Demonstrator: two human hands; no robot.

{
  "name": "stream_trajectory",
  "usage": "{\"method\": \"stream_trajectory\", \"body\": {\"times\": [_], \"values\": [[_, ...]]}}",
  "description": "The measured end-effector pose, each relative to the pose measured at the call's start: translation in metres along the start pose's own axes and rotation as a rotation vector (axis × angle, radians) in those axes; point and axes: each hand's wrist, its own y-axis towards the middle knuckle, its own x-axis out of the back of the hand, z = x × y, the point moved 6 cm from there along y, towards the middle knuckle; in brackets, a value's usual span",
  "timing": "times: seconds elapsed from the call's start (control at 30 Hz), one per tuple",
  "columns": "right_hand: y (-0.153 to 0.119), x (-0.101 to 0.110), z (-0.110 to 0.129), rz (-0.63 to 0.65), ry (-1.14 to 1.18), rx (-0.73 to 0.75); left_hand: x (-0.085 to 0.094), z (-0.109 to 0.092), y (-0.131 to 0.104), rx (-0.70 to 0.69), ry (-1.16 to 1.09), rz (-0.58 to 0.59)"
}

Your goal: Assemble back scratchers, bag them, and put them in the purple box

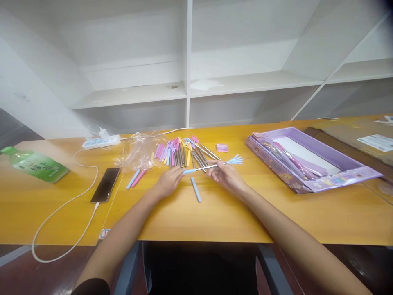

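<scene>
Left hand (168,182) pinches the blue back scratcher (215,165) by its grip. Right hand (225,175) is clamped on the shaft. Other scratchers (181,151) lie just behind.

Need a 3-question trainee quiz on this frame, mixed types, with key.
1. True or false: both hands grip the same blue back scratcher.
2. Which lies on the table nearest the green bottle? A) purple box B) phone C) pink eraser-like block
3. Fill in: the loose blue sleeve lies on the table just ___ the hands.

Key:
1. True. The left hand holds the blue handle end, and the right hand holds the metal shaft near the claw head.
2. B. The phone lies right of the bottle, with a white cable plugged in. The purple box sits far right.
3. Between.
</scene>
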Motion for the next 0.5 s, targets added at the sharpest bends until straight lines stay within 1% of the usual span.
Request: {"method": "stream_trajectory", "body": {"times": [0.07,0.1,0.13,0.17,0.2,0.23,0.3,0.33,0.37,0.4,0.43,0.5], "values": [[-0.009,-0.003,0.007,0.157,-0.163,-0.126,0.009,0.003,0.003,0.01,0.034,0.003],[-0.017,-0.002,0.013,0.222,-0.281,-0.165,0.015,0.004,0.005,0.019,0.048,0.001],[-0.025,0.001,0.024,0.248,-0.415,-0.16,0.022,0.005,0.007,0.03,0.058,-0.003],[-0.032,0.006,0.038,0.214,-0.557,-0.098,0.029,0.004,0.009,0.037,0.062,-0.009],[-0.04,0.012,0.056,0.127,-0.714,0.014,0.036,0.001,0.01,0.04,0.062,-0.013],[-0.05,0.017,0.075,0.01,-0.884,0.154,0.042,-0.004,0.011,0.038,0.057,-0.009],[-0.07,0.019,0.106,-0.196,-1.237,0.413,0.053,-0.017,0.011,0.03,0.04,0.027],[-0.078,0.017,0.114,-0.244,-1.395,0.507,0.057,-0.025,0.01,0.027,0.032,0.056],[-0.083,0.013,0.116,-0.241,-1.524,0.57,0.06,-0.032,0.008,0.025,0.031,0.087],[-0.085,0.009,0.114,-0.195,-1.621,0.606,0.063,-0.039,0.007,0.02,0.037,0.112],[-0.086,0.006,0.11,-0.125,-1.689,0.622,0.065,-0.045,0.006,0.014,0.049,0.127],[-0.082,0.004,0.101,0.001,-1.753,0.636,0.068,-0.051,0.005,0.0,0.075,0.141]]}}
